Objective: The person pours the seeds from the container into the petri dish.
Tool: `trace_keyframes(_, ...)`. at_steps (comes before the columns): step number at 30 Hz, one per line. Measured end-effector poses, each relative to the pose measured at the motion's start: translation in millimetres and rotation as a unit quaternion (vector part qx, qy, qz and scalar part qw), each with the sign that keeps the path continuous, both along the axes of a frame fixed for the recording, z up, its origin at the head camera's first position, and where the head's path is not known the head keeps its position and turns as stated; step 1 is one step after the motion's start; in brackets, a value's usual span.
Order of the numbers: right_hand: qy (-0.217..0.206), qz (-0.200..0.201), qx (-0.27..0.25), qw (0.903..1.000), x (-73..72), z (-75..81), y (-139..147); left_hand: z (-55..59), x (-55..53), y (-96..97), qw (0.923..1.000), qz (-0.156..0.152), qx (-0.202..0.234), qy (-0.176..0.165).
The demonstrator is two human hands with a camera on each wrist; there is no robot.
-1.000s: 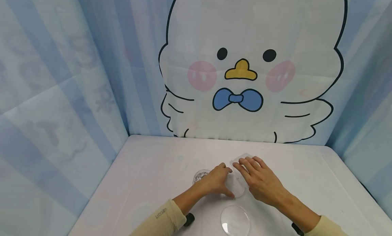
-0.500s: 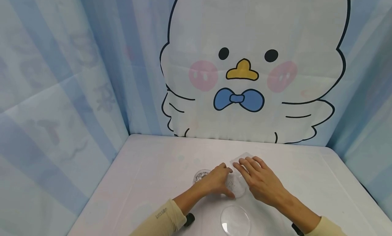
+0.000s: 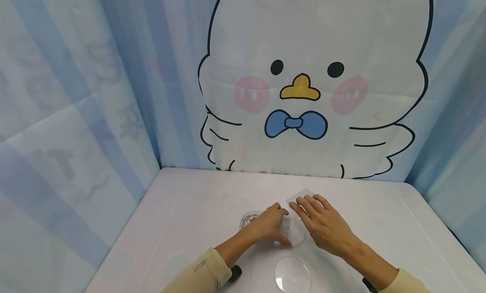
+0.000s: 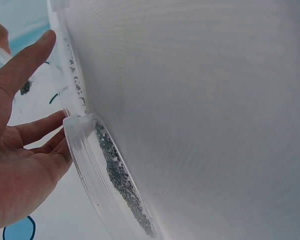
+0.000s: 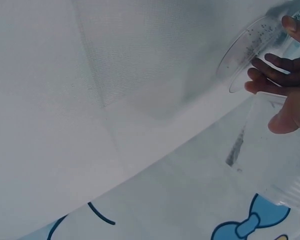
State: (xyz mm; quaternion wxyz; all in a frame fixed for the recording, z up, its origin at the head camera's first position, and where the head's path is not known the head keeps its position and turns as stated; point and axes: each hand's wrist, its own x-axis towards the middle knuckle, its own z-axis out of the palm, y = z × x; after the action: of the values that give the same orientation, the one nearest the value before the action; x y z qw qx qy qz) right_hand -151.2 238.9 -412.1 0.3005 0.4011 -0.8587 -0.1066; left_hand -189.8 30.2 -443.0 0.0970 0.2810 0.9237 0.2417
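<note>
My left hand (image 3: 270, 223) grips the side of a clear round petri dish (image 3: 297, 234), thumb at its near edge and index finger at its far edge. Dark specks lie scattered over its bottom. Above the dish's far right side, my right hand (image 3: 322, 227) pinches a clear, square-cornered plastic container (image 5: 262, 160), tilted. Dark grains (image 5: 235, 149) sit gathered in one corner of it. Just left of the gripped dish stands a second petri dish (image 4: 110, 170) with a thicker layer of dark grains, partly hidden by my left wrist in the head view.
A clear round lid or dish (image 3: 291, 274) lies on the white table (image 3: 190, 225), nearest to me. Behind the table hangs a curtain (image 3: 303, 149) printed with a cartoon bird, and blue striped curtains (image 3: 68, 137) close off both sides.
Dark specks now show across the gripped dish, where hardly any showed one second ago. Both hands have stayed nearly in place.
</note>
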Motion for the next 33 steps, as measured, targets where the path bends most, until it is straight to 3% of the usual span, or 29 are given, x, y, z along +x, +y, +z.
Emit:
trace_keyframes(19, -0.002, -0.007, 0.005, 1.0000, 2.3, 1.8, 1.1, -3.2, -3.2, 1.8, 1.0000, 0.001, 0.001, 0.002)
trace_keyframes(33, 0.006, -0.010, 0.011, 0.9999, 2.0, 1.5, 3.0, 1.0, 0.2, 1.7, 1.0000, 0.002, -0.006, 0.001)
